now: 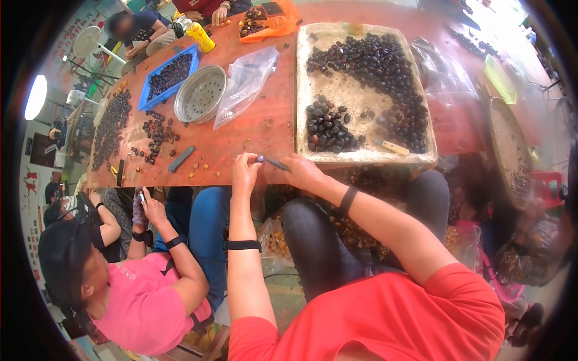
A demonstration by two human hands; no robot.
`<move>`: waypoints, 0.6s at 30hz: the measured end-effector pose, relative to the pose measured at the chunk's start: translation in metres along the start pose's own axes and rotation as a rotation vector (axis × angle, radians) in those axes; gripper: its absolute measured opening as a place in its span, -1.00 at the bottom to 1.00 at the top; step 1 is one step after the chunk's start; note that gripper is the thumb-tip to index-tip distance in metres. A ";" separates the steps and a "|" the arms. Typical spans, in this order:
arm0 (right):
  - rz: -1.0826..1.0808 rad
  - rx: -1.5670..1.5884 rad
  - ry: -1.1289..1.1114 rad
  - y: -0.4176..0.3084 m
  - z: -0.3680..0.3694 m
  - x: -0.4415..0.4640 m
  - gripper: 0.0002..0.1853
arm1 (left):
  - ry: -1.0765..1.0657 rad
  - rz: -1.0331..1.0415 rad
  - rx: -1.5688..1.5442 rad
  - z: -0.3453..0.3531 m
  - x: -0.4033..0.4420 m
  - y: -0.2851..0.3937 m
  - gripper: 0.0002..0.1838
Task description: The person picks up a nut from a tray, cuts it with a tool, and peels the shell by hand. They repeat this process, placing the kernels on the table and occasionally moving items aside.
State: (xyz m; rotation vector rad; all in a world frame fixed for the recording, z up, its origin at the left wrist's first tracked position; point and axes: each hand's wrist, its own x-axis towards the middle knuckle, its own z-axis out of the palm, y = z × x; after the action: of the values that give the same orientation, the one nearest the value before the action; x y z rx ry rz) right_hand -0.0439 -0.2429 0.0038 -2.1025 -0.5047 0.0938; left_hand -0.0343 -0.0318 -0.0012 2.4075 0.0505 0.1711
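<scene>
My left hand (244, 171) pinches a dark oval nut (259, 159) between thumb and fingertips at the table's near edge. In my right hand (303, 172) is a small knife (277, 163), its dark end pointing left toward the nut; whether the two touch is hard to tell. Just beyond my right hand stands a shallow whitish tray (345, 89) with many dark nuts (371, 55) along its back and right side. A smaller pile of nuts (330, 127) lies in its near left corner. A wooden-handled knife (394, 146) rests near the tray's front rim.
On the reddish table (265, 132) are a round strainer (200, 96), a blue basket (158, 103), a plastic bag (247, 84), a grey-handled tool (181, 159) and a yellow can (200, 37). A co-worker in pink (141, 295) sits close on my left. Others sit across the table.
</scene>
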 end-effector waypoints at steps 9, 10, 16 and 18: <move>0.012 0.054 0.060 -0.015 0.008 0.013 -0.76 | 0.054 -0.017 0.044 0.010 -0.005 -0.005 -0.70; 0.003 0.050 0.057 -0.013 0.009 0.013 -0.76 | 0.044 -0.009 0.071 0.009 -0.006 -0.004 -0.69; -0.030 0.033 0.050 -0.011 0.009 0.013 -0.73 | 0.008 0.028 0.080 0.010 -0.008 -0.004 -0.66; -0.007 0.029 0.051 -0.016 0.006 0.011 -0.73 | 0.021 0.018 0.085 0.010 -0.010 0.001 -0.68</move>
State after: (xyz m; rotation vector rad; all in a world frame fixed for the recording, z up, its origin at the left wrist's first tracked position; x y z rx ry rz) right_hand -0.0405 -0.2261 0.0151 -2.0692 -0.4777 0.0424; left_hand -0.0430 -0.0399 -0.0095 2.4920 0.0463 0.2061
